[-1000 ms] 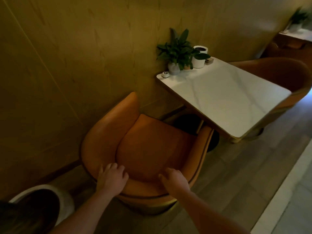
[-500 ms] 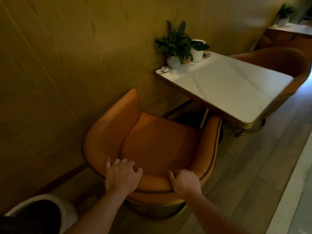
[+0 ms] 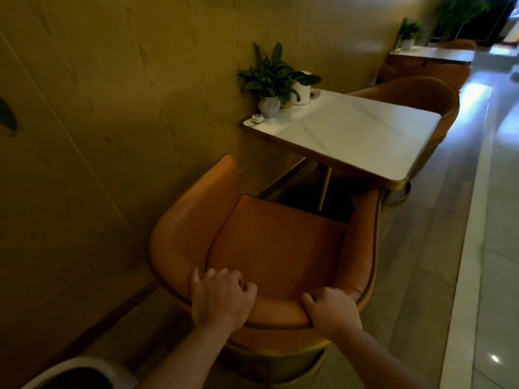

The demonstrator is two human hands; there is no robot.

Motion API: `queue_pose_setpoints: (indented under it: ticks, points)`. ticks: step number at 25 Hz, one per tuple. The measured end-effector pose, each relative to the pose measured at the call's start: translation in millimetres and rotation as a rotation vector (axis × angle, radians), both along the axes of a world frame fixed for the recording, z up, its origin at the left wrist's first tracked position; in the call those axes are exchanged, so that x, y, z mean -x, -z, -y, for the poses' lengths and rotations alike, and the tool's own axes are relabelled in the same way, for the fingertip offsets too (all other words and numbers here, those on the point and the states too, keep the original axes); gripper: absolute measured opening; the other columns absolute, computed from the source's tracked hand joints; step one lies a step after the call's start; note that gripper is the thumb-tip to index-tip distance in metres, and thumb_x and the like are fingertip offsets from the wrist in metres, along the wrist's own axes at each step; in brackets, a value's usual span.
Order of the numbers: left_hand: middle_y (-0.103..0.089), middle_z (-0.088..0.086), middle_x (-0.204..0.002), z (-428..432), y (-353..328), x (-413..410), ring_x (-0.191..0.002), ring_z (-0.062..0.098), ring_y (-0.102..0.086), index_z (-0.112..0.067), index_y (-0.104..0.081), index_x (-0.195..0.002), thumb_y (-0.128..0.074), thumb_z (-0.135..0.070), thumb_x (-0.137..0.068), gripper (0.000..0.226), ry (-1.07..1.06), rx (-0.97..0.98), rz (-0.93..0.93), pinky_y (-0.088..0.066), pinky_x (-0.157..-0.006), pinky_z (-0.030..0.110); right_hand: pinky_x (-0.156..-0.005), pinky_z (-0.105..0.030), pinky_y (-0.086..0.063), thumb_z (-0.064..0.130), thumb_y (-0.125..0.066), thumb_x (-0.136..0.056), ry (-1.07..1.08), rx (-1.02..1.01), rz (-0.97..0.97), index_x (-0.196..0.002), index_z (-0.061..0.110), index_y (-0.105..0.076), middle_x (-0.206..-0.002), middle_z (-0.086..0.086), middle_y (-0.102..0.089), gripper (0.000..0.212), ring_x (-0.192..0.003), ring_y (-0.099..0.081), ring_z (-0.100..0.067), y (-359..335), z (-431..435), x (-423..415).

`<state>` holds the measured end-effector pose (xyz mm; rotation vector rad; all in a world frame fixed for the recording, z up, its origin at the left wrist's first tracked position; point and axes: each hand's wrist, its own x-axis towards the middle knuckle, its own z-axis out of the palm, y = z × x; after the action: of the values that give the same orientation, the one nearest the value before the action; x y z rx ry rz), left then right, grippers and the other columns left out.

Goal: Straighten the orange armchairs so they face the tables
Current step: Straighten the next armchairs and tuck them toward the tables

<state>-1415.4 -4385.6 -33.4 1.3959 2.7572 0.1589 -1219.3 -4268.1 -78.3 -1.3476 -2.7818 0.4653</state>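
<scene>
View from above of the near orange armchair [image 3: 275,248], standing on the floor [image 3: 421,262] at the near end of the desk [image 3: 351,136], open side toward it, seat front just short of the slim desk leg [image 3: 325,189]. Judged close to square; exact angle hard to tell. Grip: left hand [image 3: 222,299] and right hand [image 3: 331,310] both curled over the top rim of the backrest, fingers wrapped onto its inner face, one to either side of centre. At the far end, second orange armchair [image 3: 415,94], partly hidden by the desk.

Likely hazards from here:
(a) too strong a forward push, driving the right armrest into the desk edge or the seat into the leg, so jolting the potted plant [image 3: 271,77], white pot [image 3: 302,92] and small round button [image 3: 257,118] grouped at the wall-side edge;
(b) uneven force between the two grips, swinging the left armrest against the wall [image 3: 112,108] and scuffing both;
(c) slipping on the smooth upholstery, with purchase at the rim only;
(d) over-correction, leaving the seat askew the other way.

Also, white planter [image 3: 84,366] low behind the left forearm: a probable trip point on stepping back.
</scene>
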Motion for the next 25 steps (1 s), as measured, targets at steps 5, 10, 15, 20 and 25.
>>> queue_pose_setpoints:
  ticks: [5,10,15,20,25]
  points:
    - [-0.058,-0.02,-0.084,1.1,-1.5,15.0,-0.088,0.004,-0.051,-0.035,-0.065,-0.083,-0.026,-0.065,-0.083,0.05,0.049,-0.063,0.041,-0.025,-0.114,0.044,-0.053,-0.025,-0.043,0.048,-0.042,-0.094,0.215,0.132,-0.078,-0.064,0.021,-0.066,-0.063,0.003,-0.062,0.047,-0.058,-0.057,-0.009,-7.2,5.3,11.7]
    - [-0.059,-0.019,-0.09,-9.8,-2.6,45.2,-0.092,0.006,-0.052,-0.038,-0.067,-0.094,-0.037,-0.065,-0.089,0.041,0.093,-0.033,0.041,-0.03,-0.111,0.042,-0.051,-0.029,-0.044,0.047,-0.039,-0.094,0.187,0.11,-0.106,-0.064,0.017,-0.064,-0.061,0.001,-0.061,0.049,-0.056,-0.057,-0.015,-7.9,4.1,36.0]
    - [-0.064,-0.012,-0.104,-23.2,-3.6,59.9,-0.106,0.015,-0.054,-0.039,-0.069,-0.103,-0.035,-0.065,-0.089,0.045,0.091,0.047,-0.013,-0.029,-0.111,0.044,-0.043,-0.025,-0.037,0.046,-0.041,-0.092,0.239,0.106,-0.154,-0.055,0.019,-0.056,-0.051,0.003,-0.056,0.049,-0.046,-0.054,-0.014,-8.7,-2.8,49.1]
    - [-0.061,-0.016,-0.099,-28.3,3.6,75.1,-0.103,0.011,-0.053,-0.039,-0.068,-0.1,-0.035,-0.066,-0.085,0.046,0.111,-0.037,0.005,-0.028,-0.112,0.044,-0.051,-0.028,-0.037,0.046,-0.036,-0.095,0.218,0.042,-0.189,-0.059,0.017,-0.059,-0.055,0.001,-0.058,0.051,-0.051,-0.056,-0.015,-1.0,-3.4,58.2]
    - [-0.06,-0.019,-0.098,-41.5,7.9,101.9,-0.105,0.009,-0.052,-0.042,-0.067,-0.1,-0.03,-0.07,-0.078,0.051,0.132,-0.071,0.006,-0.028,-0.109,0.04,-0.057,-0.03,-0.039,0.045,-0.037,-0.096,0.213,0.048,-0.21,-0.054,0.019,-0.051,-0.053,0.001,-0.054,0.051,-0.047,-0.05,-0.012,-2.4,-9.2,78.0]
